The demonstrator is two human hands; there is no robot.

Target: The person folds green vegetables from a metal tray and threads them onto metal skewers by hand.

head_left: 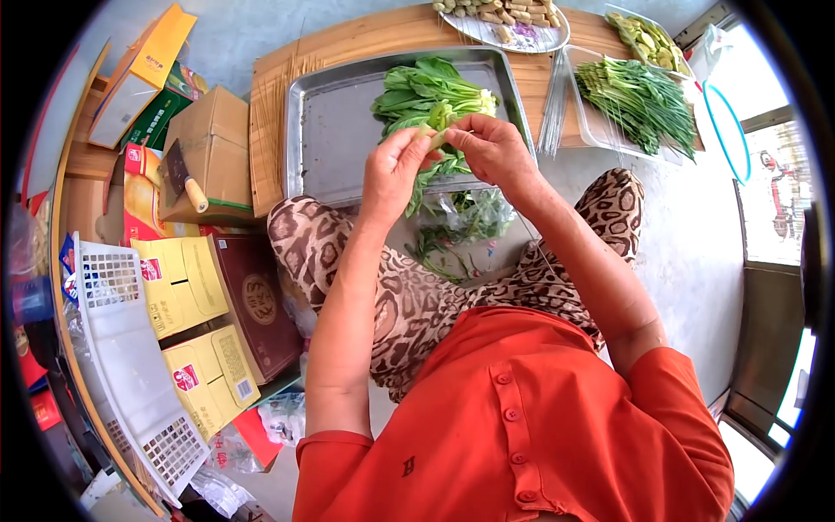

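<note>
Over the near edge of a metal tray (335, 130), both hands meet at the pale stem of a leafy green (439, 137). My left hand (396, 170) pinches it between thumb and fingers. From the other side, my right hand (496, 152) grips the same piece, fingers closed; its leaves hang below the hands. Just beyond, a pile of leafy greens (426, 91) lies in the tray, cut ends toward the right. A thin line, perhaps a skewer, runs down from near my right hand; I cannot tell whether it is held.
Right of the tray are thin metal skewers (551, 109) and a plastic tub (591, 130) of long green vegetables (639, 100). A plate (557, 39) of skewered food stands behind. Loose leaves (470, 217) lie below the tray. Boxes, a knife (187, 178) and a white basket (130, 348) are leftward.
</note>
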